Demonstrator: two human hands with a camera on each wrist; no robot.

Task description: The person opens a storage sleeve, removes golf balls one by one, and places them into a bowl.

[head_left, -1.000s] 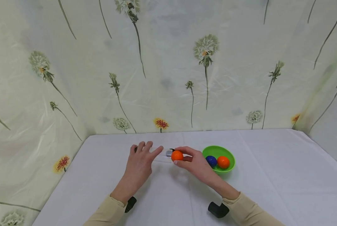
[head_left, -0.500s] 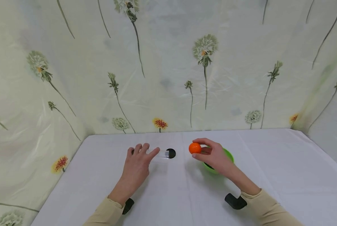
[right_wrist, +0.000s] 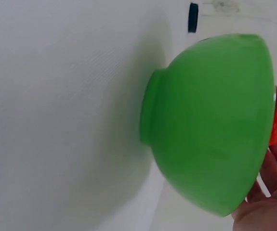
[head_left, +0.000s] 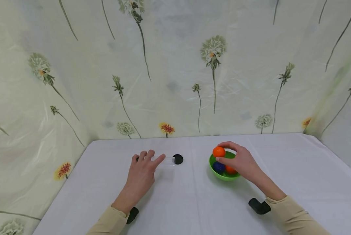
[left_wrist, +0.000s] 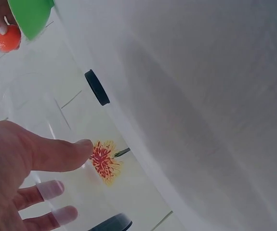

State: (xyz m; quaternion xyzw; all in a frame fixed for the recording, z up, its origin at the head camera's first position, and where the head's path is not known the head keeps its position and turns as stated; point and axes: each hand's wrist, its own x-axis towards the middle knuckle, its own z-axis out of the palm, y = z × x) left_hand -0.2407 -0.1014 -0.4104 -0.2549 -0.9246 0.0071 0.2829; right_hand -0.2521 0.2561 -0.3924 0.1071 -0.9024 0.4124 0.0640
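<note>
My left hand (head_left: pixel 141 174) holds a clear plastic tube (head_left: pixel 170 161) on its side above the table. In the left wrist view the thumb and fingers lie around the see-through tube (left_wrist: pixel 59 122), which has a dark end piece (left_wrist: pixel 112 224). My right hand (head_left: pixel 243 161) pinches an orange ball (head_left: pixel 219 152) between thumb and fingers over the far left part of a green bowl (head_left: pixel 226 178). Inside the bowl lie a dark blue ball (head_left: pixel 218 167) and another orange ball (head_left: pixel 230 170), partly covered by the right hand. The bowl hides much of that hand in the right wrist view.
A round black lid (head_left: pixel 178 159) lies on the white-covered table (head_left: pixel 178 202), just right of the tube's end. Behind the table hangs a flower-printed sheet (head_left: pixel 169 98). Black wrist camera mounts (head_left: pixel 259 206) stick out below both wrists.
My right hand has carried the orange ball away from the tube's mouth, rightward to above the green bowl. The black lid came into full view. My left hand shifted slightly left with the tube.
</note>
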